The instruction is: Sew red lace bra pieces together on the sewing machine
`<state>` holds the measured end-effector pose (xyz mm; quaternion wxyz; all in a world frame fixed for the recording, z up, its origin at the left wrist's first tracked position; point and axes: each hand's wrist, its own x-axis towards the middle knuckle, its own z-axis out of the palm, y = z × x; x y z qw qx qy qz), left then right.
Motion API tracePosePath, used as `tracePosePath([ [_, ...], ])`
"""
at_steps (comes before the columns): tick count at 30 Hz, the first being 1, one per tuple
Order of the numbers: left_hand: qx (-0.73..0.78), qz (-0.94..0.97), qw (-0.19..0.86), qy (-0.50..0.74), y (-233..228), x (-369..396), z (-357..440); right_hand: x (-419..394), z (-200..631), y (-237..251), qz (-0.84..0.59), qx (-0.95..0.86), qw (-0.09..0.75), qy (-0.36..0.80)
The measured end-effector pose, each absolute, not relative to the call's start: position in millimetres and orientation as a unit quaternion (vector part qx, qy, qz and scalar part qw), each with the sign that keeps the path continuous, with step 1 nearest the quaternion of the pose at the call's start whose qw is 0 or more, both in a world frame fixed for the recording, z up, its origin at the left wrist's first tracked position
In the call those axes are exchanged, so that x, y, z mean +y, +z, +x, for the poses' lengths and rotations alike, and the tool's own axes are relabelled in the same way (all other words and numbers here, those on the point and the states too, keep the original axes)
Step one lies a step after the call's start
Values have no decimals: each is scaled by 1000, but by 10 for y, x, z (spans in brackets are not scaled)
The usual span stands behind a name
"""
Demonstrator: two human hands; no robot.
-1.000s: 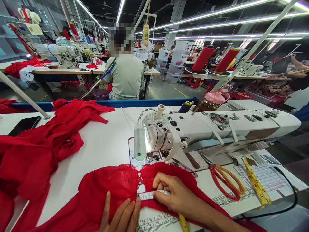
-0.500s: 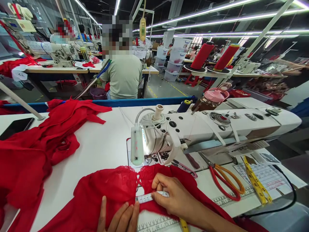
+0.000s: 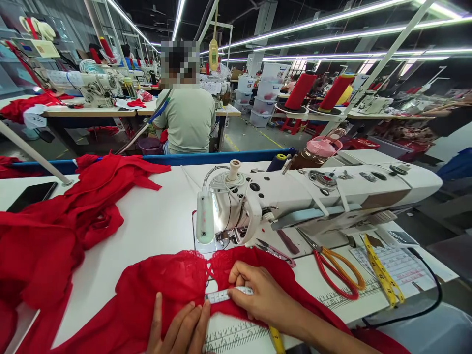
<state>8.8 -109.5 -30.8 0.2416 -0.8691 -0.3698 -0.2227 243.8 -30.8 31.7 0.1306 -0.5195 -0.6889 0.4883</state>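
The single view comes from the camera on the head of the person at work, and it is placed above the desk [image 3: 155, 211], facing forward and also somewhat downward. Very near to it are the left hand [image 3: 183, 334] and the right hand [image 3: 263, 297], both at the lower part. The sewing machine [image 3: 295, 189] stands a little farther, and beyond it the wide view reaches the co-worker's back [image 3: 190, 120] and, high up, the ceiling lamps [image 3: 179, 19]
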Motion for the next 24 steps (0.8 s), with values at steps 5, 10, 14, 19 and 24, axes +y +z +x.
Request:
tracePosePath([
  [5,-395,-864,216,-226,-251,-1151,103,-335,2425,287,-518,-674,151,505],
  [10,-398,-862,220,-223,-248,-1176,110,-355,2423,256,-512,-686,167,488],
  [14,-397,-860,227,-227,-275,-1163,97,-349,2418,240,-517,-689,164,480],
  [19,-384,-866,226,-228,-320,-1151,71,-343,2409,265,-517,-690,166,478],
  [24,-371,-869,241,-221,-317,-1138,67,-339,2401,279,-527,-694,158,465],
])
